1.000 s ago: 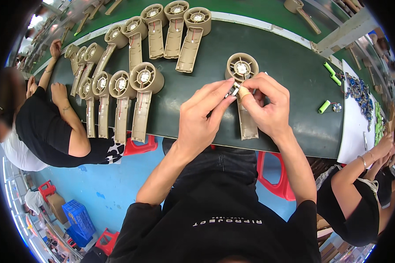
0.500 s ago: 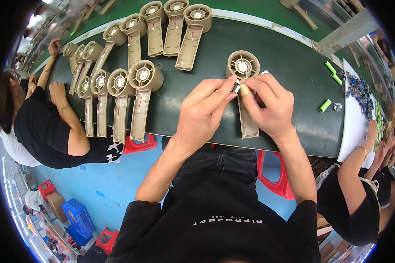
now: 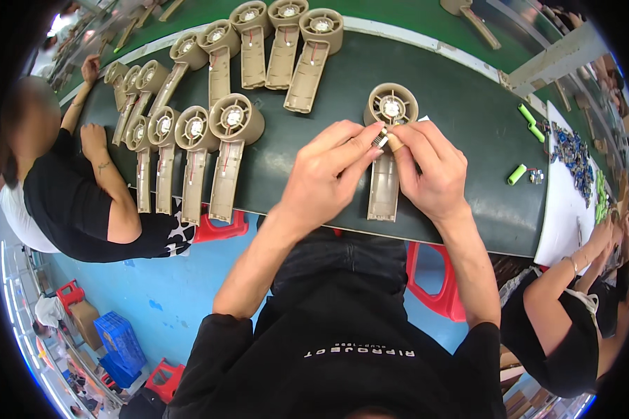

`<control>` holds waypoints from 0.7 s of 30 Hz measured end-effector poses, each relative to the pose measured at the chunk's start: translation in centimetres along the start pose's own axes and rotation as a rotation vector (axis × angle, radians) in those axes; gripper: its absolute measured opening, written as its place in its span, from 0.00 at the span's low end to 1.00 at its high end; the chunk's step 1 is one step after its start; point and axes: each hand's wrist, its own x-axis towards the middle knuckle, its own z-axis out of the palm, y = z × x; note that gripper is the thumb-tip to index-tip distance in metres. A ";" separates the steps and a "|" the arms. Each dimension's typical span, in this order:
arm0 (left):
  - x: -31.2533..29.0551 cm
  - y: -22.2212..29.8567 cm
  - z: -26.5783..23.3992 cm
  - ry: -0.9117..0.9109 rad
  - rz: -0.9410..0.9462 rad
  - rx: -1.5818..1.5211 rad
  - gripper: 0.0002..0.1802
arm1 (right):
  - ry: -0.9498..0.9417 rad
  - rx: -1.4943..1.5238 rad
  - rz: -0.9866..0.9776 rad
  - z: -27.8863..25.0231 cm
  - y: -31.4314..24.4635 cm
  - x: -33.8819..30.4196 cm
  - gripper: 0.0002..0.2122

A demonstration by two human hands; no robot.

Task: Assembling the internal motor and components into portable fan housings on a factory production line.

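Observation:
A beige handheld-fan shell (image 3: 383, 192) lies on the dark green tabletop in front of me, its round fan head away from me and its open handle toward me. Over the joint of head and handle, my left hand (image 3: 332, 167) pinches a small circuit board (image 3: 379, 140) with a pale part on it. My right hand (image 3: 432, 166) is closed in a pinch right beside the board, a beige cover on one fingertip. Whatever sits between the right fingertips is too small and covered to make out. A white scrap shows behind the right hand.
Several similar fan shells (image 3: 225, 174) stand in two rows at the left of the table (image 3: 461, 91). Green battery cells (image 3: 516, 174) and a pile of blue circuit boards (image 3: 573, 157) on a white sheet are at the right. Co-workers sit on both sides.
The shell's handle end has swung left under my hands, which stay pinched close together. At the right, a co-worker's hand has drawn back from the pile. The left co-worker's head has turned.

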 end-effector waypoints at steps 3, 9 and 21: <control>-1.0 1.0 1.0 -0.002 -0.184 0.051 0.26 | -0.011 0.013 0.057 -0.2 -0.2 0.1 0.10; 0.3 3.5 -0.3 -0.192 -0.577 -0.219 0.25 | 0.156 0.291 0.548 -2.1 1.2 -2.0 0.16; 21.4 -23.3 -25.7 0.171 -0.335 0.751 0.20 | -0.127 0.236 0.761 -0.8 1.2 -0.9 0.17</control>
